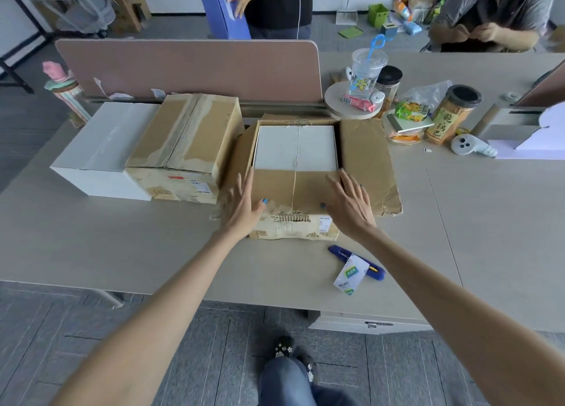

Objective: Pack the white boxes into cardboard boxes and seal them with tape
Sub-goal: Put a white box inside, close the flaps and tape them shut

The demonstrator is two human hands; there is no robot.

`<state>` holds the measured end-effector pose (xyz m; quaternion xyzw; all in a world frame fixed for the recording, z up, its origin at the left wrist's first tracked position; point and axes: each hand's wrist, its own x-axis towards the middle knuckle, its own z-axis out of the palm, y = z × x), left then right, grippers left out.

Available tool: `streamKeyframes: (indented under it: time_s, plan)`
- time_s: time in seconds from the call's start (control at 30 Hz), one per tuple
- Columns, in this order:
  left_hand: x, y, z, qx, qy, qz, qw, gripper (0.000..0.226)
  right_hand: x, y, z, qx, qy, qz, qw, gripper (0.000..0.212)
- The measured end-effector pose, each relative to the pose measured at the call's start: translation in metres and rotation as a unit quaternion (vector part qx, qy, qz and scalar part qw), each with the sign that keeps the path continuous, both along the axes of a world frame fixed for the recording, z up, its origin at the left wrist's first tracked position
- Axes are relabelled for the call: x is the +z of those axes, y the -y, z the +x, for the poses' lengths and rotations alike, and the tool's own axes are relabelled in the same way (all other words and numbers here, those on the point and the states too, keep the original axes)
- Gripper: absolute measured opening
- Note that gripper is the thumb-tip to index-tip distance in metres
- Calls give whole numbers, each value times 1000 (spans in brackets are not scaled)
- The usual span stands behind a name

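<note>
- The open cardboard box (293,228) sat at the middle of the surface (122,246). A white box (295,149) lay flat inside it and filled the opening almost wall to wall.
- The left hand (241,200) and the right hand (348,204) were both spread wide with straight fingers and gripped nothing. Their palms lay on the near flap (293,188), left at the eight o'clock corner and right at the four o'clock corner.
- That even, two-sided press looked meant to fold the flap down level over the white box, the first move of closing.
- The right flap (367,161) lay splayed outward at three o'clock, the left one stood up at nine, and the far one leaned back at twelve. Closing seemed barely begun and sealing not started.
- The cardboard was worn and soft, with a ragged edge on the right flap. On the front lip the paper skin was torn away and the ribbed core showed, so it would likely crease rather than spring back.
- The white box was smooth and matt, with a thin seam down its middle.
- At nine o'clock from the open box stood a taped cardboard box (186,139), glossy strips along its seam. A second white box (104,152) stood unpacked against its far side.
- A blue knife (339,251) with a card tag lay at five o'clock, near the box.
- I could not pick out a tape roll in the clutter at two o'clock.
</note>
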<state>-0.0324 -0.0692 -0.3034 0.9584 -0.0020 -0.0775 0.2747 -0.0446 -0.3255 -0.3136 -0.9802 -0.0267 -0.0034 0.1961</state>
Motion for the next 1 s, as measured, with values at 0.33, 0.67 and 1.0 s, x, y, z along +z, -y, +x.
streamKeyframes:
  time_s: [0.33,0.67,1.0]
  plan:
    - [-26,-1,-8,-25,51,48,997,52,-15,5,-15,56,-49,-17,997,54]
    - [-23,-5,-53,-24,34,72,997,52,-14,1,-57,49,-49,-16,997,54]
    - [-14,0,-25,-48,43,114,991,55,-6,-8,-26,40,18,-60,997,50]
